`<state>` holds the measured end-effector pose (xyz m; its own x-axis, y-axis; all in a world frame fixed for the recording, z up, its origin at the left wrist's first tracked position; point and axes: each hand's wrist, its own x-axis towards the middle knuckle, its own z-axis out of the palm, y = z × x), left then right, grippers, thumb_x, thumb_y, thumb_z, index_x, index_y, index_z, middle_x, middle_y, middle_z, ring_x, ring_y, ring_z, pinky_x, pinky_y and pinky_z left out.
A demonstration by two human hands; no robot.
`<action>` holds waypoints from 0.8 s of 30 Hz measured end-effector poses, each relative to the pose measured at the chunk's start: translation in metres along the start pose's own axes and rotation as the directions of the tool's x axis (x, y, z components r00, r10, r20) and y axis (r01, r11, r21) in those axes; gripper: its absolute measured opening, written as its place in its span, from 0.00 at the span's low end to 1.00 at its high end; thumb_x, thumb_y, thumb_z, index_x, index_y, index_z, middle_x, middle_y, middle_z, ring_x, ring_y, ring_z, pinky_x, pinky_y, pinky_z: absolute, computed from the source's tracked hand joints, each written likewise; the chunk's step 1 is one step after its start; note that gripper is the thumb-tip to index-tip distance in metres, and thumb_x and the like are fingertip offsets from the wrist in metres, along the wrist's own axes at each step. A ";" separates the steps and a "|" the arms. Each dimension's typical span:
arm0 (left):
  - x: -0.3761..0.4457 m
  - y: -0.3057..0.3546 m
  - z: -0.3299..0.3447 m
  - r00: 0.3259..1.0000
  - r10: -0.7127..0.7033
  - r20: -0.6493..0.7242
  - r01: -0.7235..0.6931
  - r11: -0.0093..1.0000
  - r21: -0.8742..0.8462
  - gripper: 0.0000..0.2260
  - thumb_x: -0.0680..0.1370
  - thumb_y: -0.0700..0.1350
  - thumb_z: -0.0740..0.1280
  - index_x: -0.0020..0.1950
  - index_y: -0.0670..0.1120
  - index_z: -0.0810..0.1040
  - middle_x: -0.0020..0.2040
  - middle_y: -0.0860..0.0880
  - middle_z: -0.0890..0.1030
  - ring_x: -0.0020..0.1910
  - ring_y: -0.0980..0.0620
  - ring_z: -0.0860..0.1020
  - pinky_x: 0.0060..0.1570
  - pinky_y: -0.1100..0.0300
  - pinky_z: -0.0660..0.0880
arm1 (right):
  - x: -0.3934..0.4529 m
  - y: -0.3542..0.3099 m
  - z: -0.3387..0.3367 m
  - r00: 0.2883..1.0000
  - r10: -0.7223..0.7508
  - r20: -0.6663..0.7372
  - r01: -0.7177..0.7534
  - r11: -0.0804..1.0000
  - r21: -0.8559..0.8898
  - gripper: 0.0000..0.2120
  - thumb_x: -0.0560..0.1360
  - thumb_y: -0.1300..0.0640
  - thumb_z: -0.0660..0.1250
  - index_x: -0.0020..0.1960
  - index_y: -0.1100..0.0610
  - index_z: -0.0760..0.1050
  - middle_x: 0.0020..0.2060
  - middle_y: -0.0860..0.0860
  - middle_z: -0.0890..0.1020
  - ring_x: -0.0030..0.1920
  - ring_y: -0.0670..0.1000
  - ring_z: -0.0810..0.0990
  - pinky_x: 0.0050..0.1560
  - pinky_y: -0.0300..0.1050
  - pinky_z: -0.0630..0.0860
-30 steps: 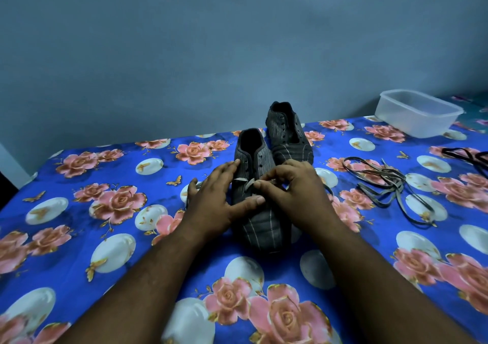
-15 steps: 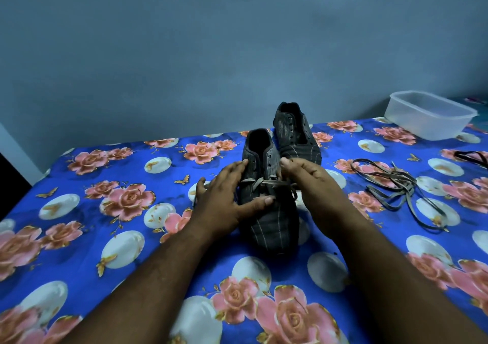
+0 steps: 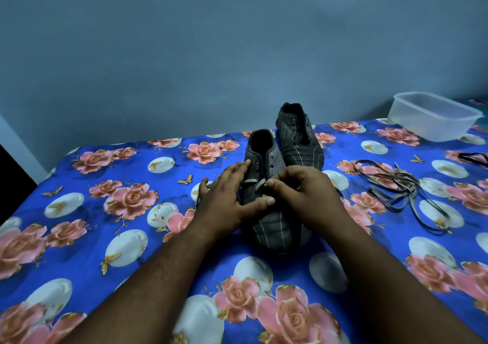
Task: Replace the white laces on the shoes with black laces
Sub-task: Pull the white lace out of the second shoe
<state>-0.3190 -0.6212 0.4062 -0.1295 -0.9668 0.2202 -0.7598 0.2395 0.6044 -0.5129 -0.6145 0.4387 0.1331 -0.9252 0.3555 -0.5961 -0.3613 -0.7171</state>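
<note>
No writing was legible. Your left hand (image 3: 227,196) rested flat-fingered against the near shoe (image 3: 266,198), dark ribbed fabric with pale stripes, on the floral bedsheet (image 3: 79,238). Your right hand (image 3: 303,193) pinched its pale lace (image 3: 254,182). The second shoe (image 3: 298,137) stood behind; loose flat laces (image 3: 401,187) lay rightward.

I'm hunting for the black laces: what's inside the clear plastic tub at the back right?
Nothing shows inside the plastic tub; its frosted walls blur the bottom, so a flat lace could hide there. Loose laces lie on the bedsheet.
</note>
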 end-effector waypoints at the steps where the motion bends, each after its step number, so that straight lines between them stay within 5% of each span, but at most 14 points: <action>1: 0.000 0.000 0.000 1.000 0.001 0.001 -0.001 1.000 0.001 0.49 0.62 0.80 0.57 0.80 0.61 0.57 0.80 0.58 0.61 0.77 0.62 0.58 0.78 0.42 0.43 | 0.000 -0.001 0.000 1.000 0.026 0.016 -0.028 0.994 0.104 0.07 0.77 0.53 0.73 0.42 0.55 0.82 0.36 0.50 0.84 0.40 0.52 0.82 0.45 0.56 0.79; 6: 0.001 0.001 -0.001 1.000 0.004 0.009 -0.005 1.000 0.022 0.50 0.61 0.81 0.56 0.80 0.61 0.56 0.80 0.59 0.60 0.77 0.64 0.56 0.78 0.41 0.44 | 0.000 -0.009 -0.007 0.994 -0.013 0.108 -0.056 0.788 0.613 0.08 0.81 0.56 0.67 0.43 0.55 0.79 0.36 0.48 0.80 0.38 0.44 0.76 0.42 0.37 0.75; 9: 0.001 0.001 -0.001 1.000 0.002 0.007 -0.002 1.000 0.008 0.50 0.62 0.81 0.57 0.80 0.61 0.57 0.80 0.59 0.60 0.77 0.64 0.56 0.78 0.41 0.44 | 0.003 -0.013 -0.013 0.996 0.053 0.078 -0.094 0.657 0.748 0.09 0.77 0.53 0.65 0.39 0.48 0.79 0.36 0.48 0.81 0.38 0.46 0.76 0.42 0.38 0.75; 13: 0.001 0.001 0.000 1.000 0.010 0.000 -0.010 1.000 -0.001 0.49 0.62 0.80 0.58 0.80 0.60 0.58 0.79 0.59 0.62 0.77 0.63 0.57 0.77 0.40 0.45 | 0.004 -0.003 -0.009 0.979 0.164 -0.123 -0.092 0.887 0.452 0.03 0.76 0.59 0.67 0.45 0.52 0.76 0.42 0.53 0.80 0.42 0.49 0.76 0.48 0.50 0.76; 16: 0.001 0.001 0.000 1.000 0.011 -0.002 -0.011 1.000 0.004 0.50 0.62 0.80 0.58 0.80 0.60 0.58 0.79 0.59 0.62 0.77 0.62 0.58 0.77 0.39 0.45 | 0.002 0.005 -0.007 0.947 -0.032 -0.320 0.018 0.999 -0.046 0.05 0.78 0.57 0.67 0.53 0.54 0.77 0.52 0.51 0.78 0.54 0.52 0.76 0.59 0.54 0.72; 18: 0.002 0.001 0.000 1.000 0.011 -0.003 -0.011 1.000 0.012 0.50 0.62 0.80 0.58 0.80 0.60 0.58 0.79 0.59 0.61 0.77 0.62 0.58 0.77 0.39 0.46 | -0.001 0.001 -0.006 0.945 -0.148 -0.291 0.111 0.984 -0.140 0.11 0.79 0.47 0.64 0.53 0.53 0.78 0.50 0.48 0.80 0.54 0.54 0.76 0.58 0.53 0.70; 21: 0.001 0.001 0.000 1.000 0.013 0.001 -0.013 1.000 0.023 0.50 0.62 0.80 0.56 0.80 0.60 0.57 0.80 0.58 0.61 0.77 0.62 0.57 0.77 0.40 0.45 | -0.003 -0.004 -0.001 0.985 -0.113 -0.134 0.072 0.957 -0.280 0.22 0.76 0.31 0.59 0.50 0.47 0.80 0.47 0.43 0.81 0.53 0.52 0.74 0.55 0.54 0.70; 24: 0.001 0.001 0.000 1.000 0.014 -0.003 -0.014 1.000 0.020 0.50 0.61 0.80 0.56 0.80 0.59 0.58 0.80 0.59 0.60 0.76 0.63 0.57 0.77 0.40 0.46 | -0.004 -0.003 0.004 0.998 -0.053 -0.043 0.033 0.922 -0.386 0.17 0.74 0.33 0.64 0.48 0.45 0.80 0.45 0.42 0.80 0.54 0.51 0.73 0.56 0.54 0.70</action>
<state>-0.3199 -0.6219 0.4072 -0.1379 -0.9631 0.2310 -0.7708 0.2509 0.5857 -0.5085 -0.6105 0.4374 0.1308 -0.8988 0.4185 -0.8507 -0.3185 -0.4182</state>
